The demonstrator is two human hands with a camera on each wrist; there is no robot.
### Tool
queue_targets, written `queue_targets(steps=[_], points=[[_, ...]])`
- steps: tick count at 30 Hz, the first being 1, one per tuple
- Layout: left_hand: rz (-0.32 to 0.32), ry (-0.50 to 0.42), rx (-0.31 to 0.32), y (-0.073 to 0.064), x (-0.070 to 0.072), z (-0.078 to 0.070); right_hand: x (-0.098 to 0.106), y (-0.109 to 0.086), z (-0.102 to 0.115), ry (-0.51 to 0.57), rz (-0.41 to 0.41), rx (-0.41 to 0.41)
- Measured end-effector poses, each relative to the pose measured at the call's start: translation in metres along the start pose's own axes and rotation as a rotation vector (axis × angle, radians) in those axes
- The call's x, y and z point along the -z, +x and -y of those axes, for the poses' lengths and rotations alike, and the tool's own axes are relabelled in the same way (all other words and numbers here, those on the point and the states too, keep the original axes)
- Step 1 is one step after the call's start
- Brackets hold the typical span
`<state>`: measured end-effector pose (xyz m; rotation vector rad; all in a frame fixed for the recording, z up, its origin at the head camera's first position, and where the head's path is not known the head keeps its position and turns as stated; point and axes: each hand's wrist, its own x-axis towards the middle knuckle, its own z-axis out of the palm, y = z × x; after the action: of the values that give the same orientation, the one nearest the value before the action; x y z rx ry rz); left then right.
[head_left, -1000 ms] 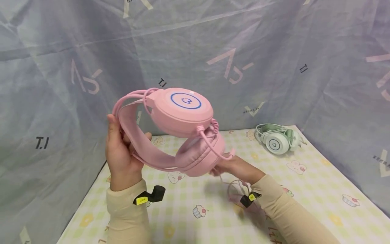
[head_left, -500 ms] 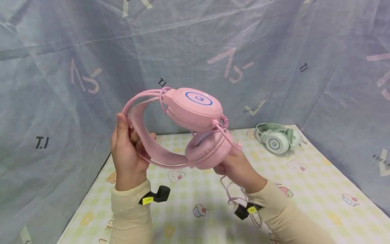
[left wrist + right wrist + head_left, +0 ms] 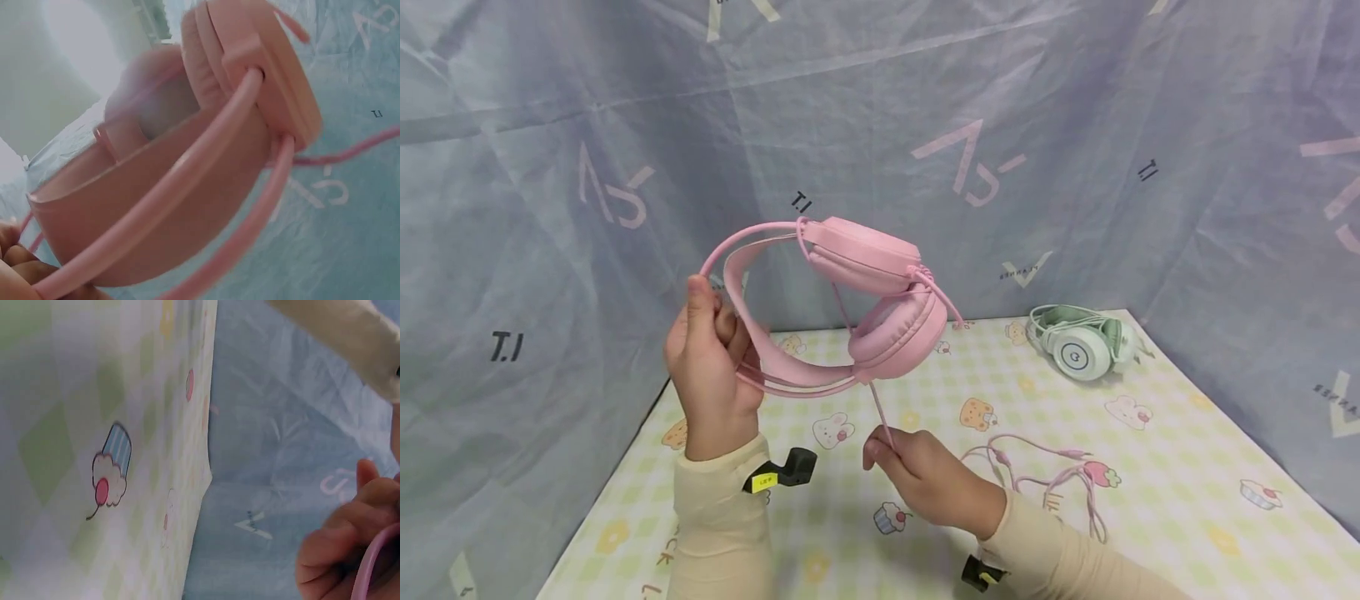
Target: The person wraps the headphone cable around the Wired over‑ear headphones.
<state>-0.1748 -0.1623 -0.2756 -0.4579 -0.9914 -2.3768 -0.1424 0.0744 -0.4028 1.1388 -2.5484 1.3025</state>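
Observation:
A pink headset point(image 3: 898, 337) is held up over the table in the head view, its ear cups to the right and its headband toward the left. My left hand point(image 3: 715, 375) grips the headband, thumb on the near side and fingers wrapped behind. Up close in the left wrist view are the wide inner strap point(image 3: 144, 219) and the pink outer tubes point(image 3: 181, 172). Below the cups, my right hand point(image 3: 936, 483) holds the thin pink cable point(image 3: 880, 408) between thumb and curled fingers. Past this hand, loose loops of the cable lie on the table.
A pale green headset point(image 3: 1078, 350) lies at the table's back right. The tablecloth point(image 3: 1165, 492) is checked, with cartoon prints. Grey-blue cloth point(image 3: 880, 150) hangs behind and along both sides.
My right hand has come down and left from beside the cups, drawing out a stretch of cable below them. The headset has tilted, hiding the upper cup's blue ring. More cable now rests on the table.

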Motion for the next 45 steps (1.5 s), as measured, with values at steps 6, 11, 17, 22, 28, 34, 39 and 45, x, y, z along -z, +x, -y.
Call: queue_targets(steps=[6, 11, 17, 22, 28, 34, 39, 45], points=[[-0.002, 0.139, -0.034, -0.003, -0.003, 0.008, -0.003, -0.01, 0.011, 0.206, 0.132, -0.104], [-0.033, 0.216, -0.099, -0.004, -0.005, 0.013, 0.0, -0.022, 0.019, 0.232, 0.126, -0.102], [-0.048, 0.24, -0.134, -0.003, -0.007, 0.018, 0.006, -0.033, 0.031, 0.125, 0.094, -0.099], [-0.063, 0.249, -0.124, -0.004, -0.007, 0.019, 0.006, -0.038, 0.038, 0.048, 0.064, -0.065], [-0.076, 0.292, -0.153, -0.006, -0.011, 0.025, 0.011, -0.041, 0.048, -0.111, 0.064, 0.003], [-0.062, 0.436, -0.296, -0.007, -0.015, 0.034, 0.028, -0.046, 0.066, -0.25, 0.066, 0.008], [-0.067, 0.622, -0.373, -0.005, -0.012, 0.043, 0.038, -0.047, 0.076, -0.406, 0.038, 0.059], [-0.062, 0.699, -0.399, -0.003, -0.006, 0.05, 0.046, -0.047, 0.081, -0.476, 0.008, 0.117]])
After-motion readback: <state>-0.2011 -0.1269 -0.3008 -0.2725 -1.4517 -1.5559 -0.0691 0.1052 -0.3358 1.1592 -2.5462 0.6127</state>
